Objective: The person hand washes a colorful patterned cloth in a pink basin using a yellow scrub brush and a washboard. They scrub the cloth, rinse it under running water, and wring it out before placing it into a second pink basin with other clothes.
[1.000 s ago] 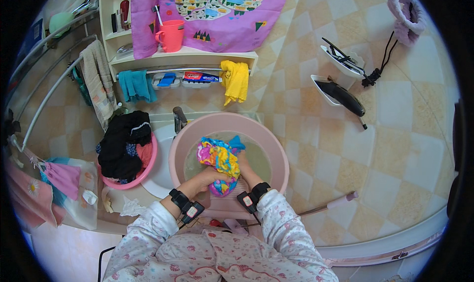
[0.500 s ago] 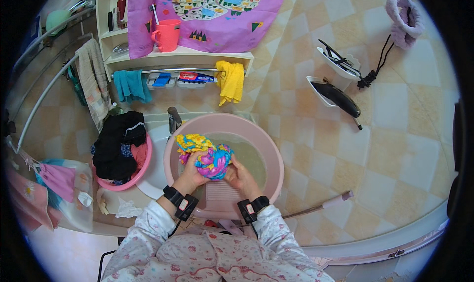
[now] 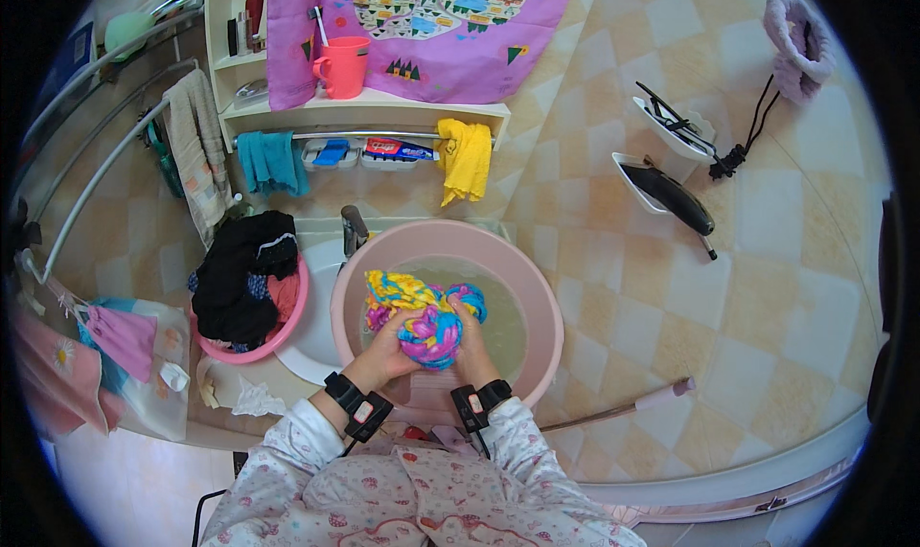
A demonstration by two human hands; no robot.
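Observation:
My left hand [image 3: 391, 349] and my right hand [image 3: 471, 344] are both closed around a bunched multicoloured cloth [image 3: 431, 340] in yellow, blue, pink and purple. Its folds bulge out above and between my fingers; what kind of cloth it is I cannot make out. The bundle is over a pink plastic basin [image 3: 549, 355] holding cloudy water [image 3: 503, 309]. A ribbed washboard slope [image 3: 431, 391] shows at the basin's near side, below my hands.
Left of the basin, a white sink [image 3: 311, 331] carries a smaller pink basin [image 3: 299, 315] heaped with dark clothes [image 3: 244, 284]. Behind stands a faucet [image 3: 354, 229]. Above are a shelf [image 3: 412, 109], a blue cloth [image 3: 271, 162] and a yellow cloth [image 3: 464, 164]. A hair dryer [image 3: 671, 194] hangs right.
The whole view has shifted slightly. My hands have squeezed closer together around the cloth, and my right hand has turned more upright. A blue end now sticks out past my right fingers.

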